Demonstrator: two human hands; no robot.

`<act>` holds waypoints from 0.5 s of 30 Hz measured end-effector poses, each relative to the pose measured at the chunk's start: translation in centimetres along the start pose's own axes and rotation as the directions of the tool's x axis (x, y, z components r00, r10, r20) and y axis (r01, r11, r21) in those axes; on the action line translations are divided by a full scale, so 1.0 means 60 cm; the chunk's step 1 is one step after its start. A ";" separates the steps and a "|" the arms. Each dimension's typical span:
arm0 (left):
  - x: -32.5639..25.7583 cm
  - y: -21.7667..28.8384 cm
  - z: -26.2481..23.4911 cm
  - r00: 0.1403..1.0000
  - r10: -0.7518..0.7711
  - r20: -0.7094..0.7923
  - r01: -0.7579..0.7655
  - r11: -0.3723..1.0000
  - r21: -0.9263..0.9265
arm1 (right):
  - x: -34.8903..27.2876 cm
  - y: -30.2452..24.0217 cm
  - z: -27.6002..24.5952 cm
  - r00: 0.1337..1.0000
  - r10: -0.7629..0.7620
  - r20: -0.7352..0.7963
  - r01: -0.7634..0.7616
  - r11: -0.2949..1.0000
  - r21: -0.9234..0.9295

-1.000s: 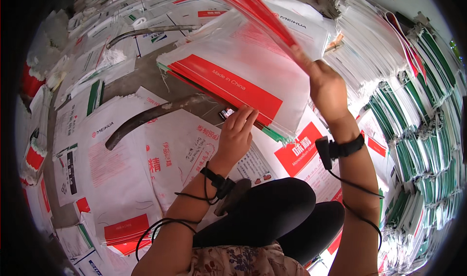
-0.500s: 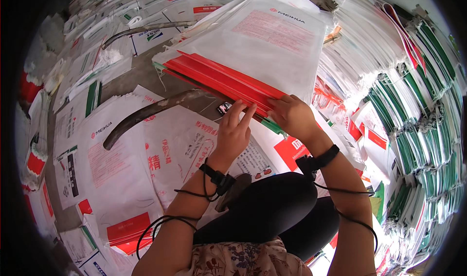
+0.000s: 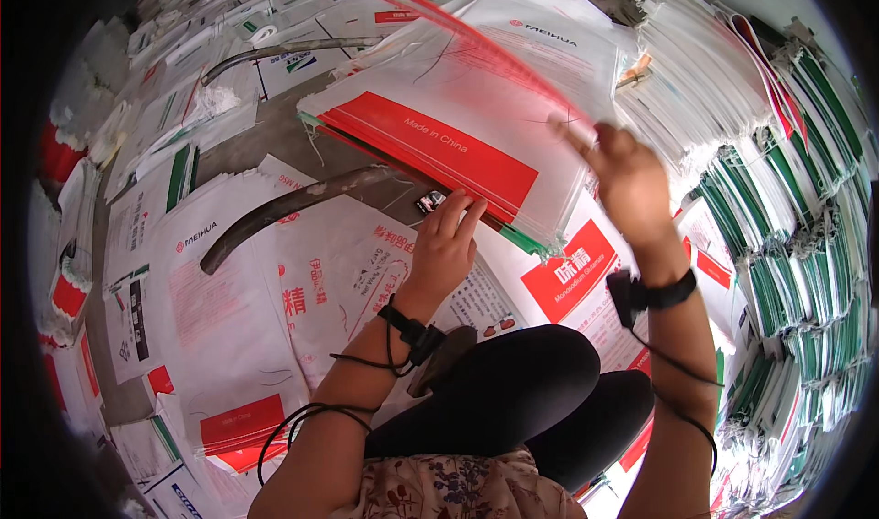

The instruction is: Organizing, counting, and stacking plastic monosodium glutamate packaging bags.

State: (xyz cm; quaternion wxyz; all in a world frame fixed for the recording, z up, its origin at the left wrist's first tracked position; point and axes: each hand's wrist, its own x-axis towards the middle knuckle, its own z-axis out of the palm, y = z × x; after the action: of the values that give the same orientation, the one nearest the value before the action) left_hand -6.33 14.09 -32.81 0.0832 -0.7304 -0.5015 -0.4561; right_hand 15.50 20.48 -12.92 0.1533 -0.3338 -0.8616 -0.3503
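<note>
Hands apart, the blurred right hand [image 3: 632, 189] is at a sack [image 3: 485, 50] raised partway over the stack [image 3: 439, 148], the left hand [image 3: 444, 244] touches the stack's near edge, both grips unclear, and the sacks beneath lie unlifted.

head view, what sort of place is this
Probably a storeroom or workshop for printed sacks, though no sign settles it. Tall green-and-white stacks line the right side, flat printed sacks cover much of the floor, and a red-banded pile lies at the left hand.
</note>
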 end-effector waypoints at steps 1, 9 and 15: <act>0.001 0.001 0.000 1.000 -0.001 -0.004 0.001 1.000 -0.001 | -0.023 -0.016 0.018 0.997 -0.080 0.009 0.080 0.997 -0.004; 0.013 0.007 -0.003 1.000 -0.013 -0.008 0.013 0.999 0.045 | -0.065 -0.113 0.102 0.979 0.048 0.200 -0.130 0.897 0.423; 0.005 0.008 -0.003 0.999 -0.033 0.001 0.032 0.996 0.078 | -0.024 -0.101 0.163 0.994 0.015 0.105 -0.058 0.904 0.424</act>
State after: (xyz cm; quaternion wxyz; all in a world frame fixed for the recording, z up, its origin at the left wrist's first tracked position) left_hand -6.01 13.94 -32.29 0.1038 -0.7187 -0.5309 -0.4368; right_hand 12.13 23.49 -23.56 0.1859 -0.3253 -0.9175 -0.1334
